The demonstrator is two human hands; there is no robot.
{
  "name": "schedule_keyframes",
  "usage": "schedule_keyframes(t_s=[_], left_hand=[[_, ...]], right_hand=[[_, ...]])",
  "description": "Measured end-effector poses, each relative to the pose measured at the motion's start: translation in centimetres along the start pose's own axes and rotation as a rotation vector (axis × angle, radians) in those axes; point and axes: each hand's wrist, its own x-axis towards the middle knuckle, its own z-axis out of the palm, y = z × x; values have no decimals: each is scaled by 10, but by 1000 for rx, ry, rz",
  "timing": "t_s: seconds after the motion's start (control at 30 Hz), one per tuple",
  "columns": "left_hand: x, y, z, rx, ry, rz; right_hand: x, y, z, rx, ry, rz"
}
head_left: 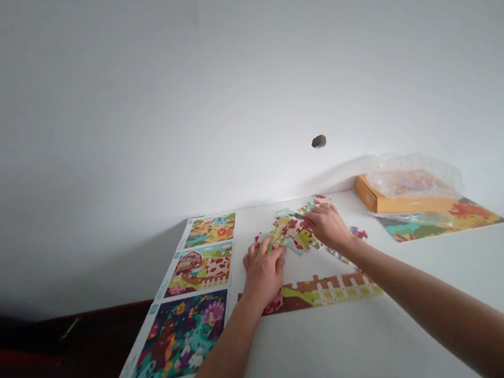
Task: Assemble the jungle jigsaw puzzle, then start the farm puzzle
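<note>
A loose pile of jigsaw puzzle pieces (291, 228) lies in the middle of the white table. Above the pile's right side, my right hand (328, 225) is closed in a pinch on a puzzle piece (299, 215), seen tilted and dark at the fingertips. My left hand (264, 271) rests at the pile's left edge, its fingers bent and a little apart, with nothing visibly gripped. Nearer to me runs a joined strip of puzzle (332, 292) with a white fence and brown ground. My left wrist and hand partly cover its left end.
A picture sheet (231, 266) with three printed scenes lies along the table's left edge. At the back right, an orange box (390, 202) with clear plastic wrap (414, 173) sits partly over a colourful puzzle picture (473, 216). The wall (241, 93) rises behind the table.
</note>
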Motion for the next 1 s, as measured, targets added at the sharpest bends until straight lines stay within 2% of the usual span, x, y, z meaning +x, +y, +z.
schedule_keyframes(t_s=[0.13,0.2,0.27,0.33,0.43,0.57,0.7,0.83,1.0], left_hand=[[-2,5,-4,-44,9,66],[-3,8,-5,-86,-23,166],[-4,10,-6,-110,-88,273],[-4,10,-6,-112,-133,326],[-3,8,-5,-114,-133,316],[-2,5,-3,-114,-50,246],[0,2,-1,-83,72,139],[2,-3,4,-100,97,99],[4,-8,10,-122,82,121]], right_hand=[[-54,4,-1,36,-37,-208],[-69,5,-3,88,-69,-273],[-74,8,-8,127,-81,-276],[-73,16,-17,130,-90,-222],[-74,36,-29,86,-142,-105],[-84,59,-32,28,-247,136],[-89,59,-24,-93,-283,396],[-78,41,-9,-90,-196,398],[-57,22,12,106,-56,319]])
